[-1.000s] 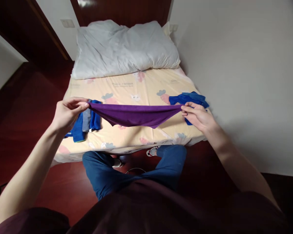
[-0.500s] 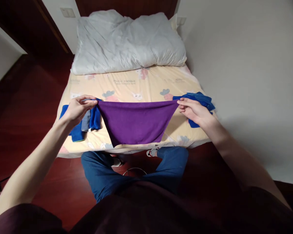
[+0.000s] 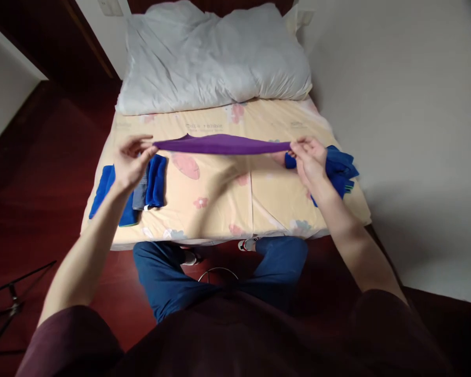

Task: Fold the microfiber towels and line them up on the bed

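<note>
A purple towel [image 3: 223,144] is stretched level above the bed, seen nearly edge-on as a thin band. My left hand [image 3: 131,159] pinches one end of it between thumb and fingers. At the other end, my right hand [image 3: 308,157] holds a corner in the same way. Below and beside my left hand lie folded blue towels [image 3: 156,180] with a grey folded cloth [image 3: 140,193] among them. Rumpled blue towels [image 3: 339,165] lie in a loose heap behind and beside my right hand, which partly covers them.
The bed [image 3: 220,209] has a yellow patterned sheet, with a pale bulky quilt or pillow [image 3: 215,57] at its head. A wall [image 3: 400,131] runs along the right. A black metal stand [image 3: 13,309] is on the dark red floor at the left.
Both hands have lifted the purple towel up and away from me. It hung down as a wide sheet before and now flares out nearly flat. The view has shifted slightly.
</note>
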Action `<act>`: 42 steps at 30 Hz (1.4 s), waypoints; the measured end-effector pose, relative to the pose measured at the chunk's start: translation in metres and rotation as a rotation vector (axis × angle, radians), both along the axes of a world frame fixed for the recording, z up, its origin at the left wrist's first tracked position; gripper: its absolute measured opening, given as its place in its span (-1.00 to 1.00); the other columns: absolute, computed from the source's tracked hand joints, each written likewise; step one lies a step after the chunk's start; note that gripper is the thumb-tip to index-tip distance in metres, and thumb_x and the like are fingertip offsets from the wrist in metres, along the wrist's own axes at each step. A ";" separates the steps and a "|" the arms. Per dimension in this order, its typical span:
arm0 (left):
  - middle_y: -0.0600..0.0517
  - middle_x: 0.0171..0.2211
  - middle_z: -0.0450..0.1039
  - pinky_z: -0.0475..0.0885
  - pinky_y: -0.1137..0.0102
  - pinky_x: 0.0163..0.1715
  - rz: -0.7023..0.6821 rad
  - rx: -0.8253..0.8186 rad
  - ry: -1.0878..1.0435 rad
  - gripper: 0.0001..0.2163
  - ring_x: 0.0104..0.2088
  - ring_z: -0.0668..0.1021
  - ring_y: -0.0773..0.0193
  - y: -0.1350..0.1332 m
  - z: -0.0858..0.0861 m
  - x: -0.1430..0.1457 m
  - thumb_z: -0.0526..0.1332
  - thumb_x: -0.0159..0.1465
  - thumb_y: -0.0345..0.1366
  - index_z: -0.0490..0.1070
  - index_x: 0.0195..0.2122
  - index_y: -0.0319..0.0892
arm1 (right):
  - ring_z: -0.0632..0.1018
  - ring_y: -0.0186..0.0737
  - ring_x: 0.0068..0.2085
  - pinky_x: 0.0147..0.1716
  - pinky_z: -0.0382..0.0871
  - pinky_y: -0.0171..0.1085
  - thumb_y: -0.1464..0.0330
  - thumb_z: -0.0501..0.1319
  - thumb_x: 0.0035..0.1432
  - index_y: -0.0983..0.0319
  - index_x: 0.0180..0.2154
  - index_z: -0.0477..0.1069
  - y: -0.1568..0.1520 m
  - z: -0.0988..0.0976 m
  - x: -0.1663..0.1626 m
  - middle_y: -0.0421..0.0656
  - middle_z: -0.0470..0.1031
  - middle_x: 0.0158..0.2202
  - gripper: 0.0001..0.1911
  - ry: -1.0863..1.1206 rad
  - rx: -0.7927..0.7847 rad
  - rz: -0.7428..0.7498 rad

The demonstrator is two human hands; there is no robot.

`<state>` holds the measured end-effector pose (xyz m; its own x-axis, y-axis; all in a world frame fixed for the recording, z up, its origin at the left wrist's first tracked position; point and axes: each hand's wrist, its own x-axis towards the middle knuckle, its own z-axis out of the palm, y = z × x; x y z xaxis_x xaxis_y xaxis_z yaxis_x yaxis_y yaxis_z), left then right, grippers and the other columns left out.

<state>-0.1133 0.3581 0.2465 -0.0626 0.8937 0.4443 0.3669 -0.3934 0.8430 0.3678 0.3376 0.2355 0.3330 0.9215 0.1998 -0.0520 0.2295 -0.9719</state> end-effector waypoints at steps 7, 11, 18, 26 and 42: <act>-0.09 -0.28 0.62 0.56 0.19 -0.15 0.116 -0.448 0.068 -0.47 -0.24 0.63 0.09 -0.127 -0.182 -0.014 0.39 0.09 0.13 0.58 -0.09 -0.19 | 0.59 -0.17 -0.27 -0.18 0.54 -0.19 0.01 0.57 -0.28 0.18 -0.31 0.48 -0.116 -0.166 -0.028 -0.16 0.58 -0.35 -0.44 -0.062 -0.450 -0.021; -0.09 -0.23 0.63 0.56 0.21 -0.21 0.004 -0.751 0.025 -0.40 -0.29 0.63 0.11 -0.184 -0.255 -0.009 0.36 0.10 0.14 0.52 0.04 -0.17 | 0.60 -0.08 -0.26 -0.23 0.55 -0.15 -0.02 0.56 -0.31 0.20 -0.39 0.47 -0.168 -0.234 -0.048 -0.08 0.61 -0.32 -0.44 -0.097 -0.636 -0.015; -0.07 -0.26 0.61 0.55 0.21 -0.09 0.066 -0.777 -0.073 -0.41 -0.22 0.64 0.10 -0.191 -0.275 -0.003 0.36 0.11 0.14 0.49 0.02 -0.19 | 0.57 -0.18 -0.40 -0.46 0.46 -0.26 0.04 0.57 -0.28 0.23 -0.29 0.52 -0.182 -0.257 -0.045 -0.05 0.64 -0.30 -0.43 -0.033 -0.706 0.004; -0.05 -0.29 0.62 0.55 0.20 -0.16 0.004 -0.828 0.118 -0.49 -0.26 0.64 0.05 -0.198 -0.272 -0.020 0.31 0.10 0.16 0.58 -0.12 -0.15 | 0.57 -0.12 -0.40 -0.62 0.25 -0.32 0.02 0.53 -0.29 0.29 -0.32 0.60 -0.194 -0.252 -0.029 0.05 0.66 -0.27 -0.44 -0.147 -0.778 0.057; -0.19 -0.08 0.58 0.49 0.23 -0.06 -0.068 -0.482 0.509 -0.75 -0.20 0.60 0.11 0.031 -0.238 0.022 0.19 0.26 -0.28 0.52 -0.09 -0.26 | 0.61 0.00 -0.35 -0.61 0.31 -0.27 0.00 0.54 -0.27 0.22 -0.30 0.60 -0.201 -0.256 -0.034 0.04 0.67 -0.23 -0.46 -0.128 -0.824 0.068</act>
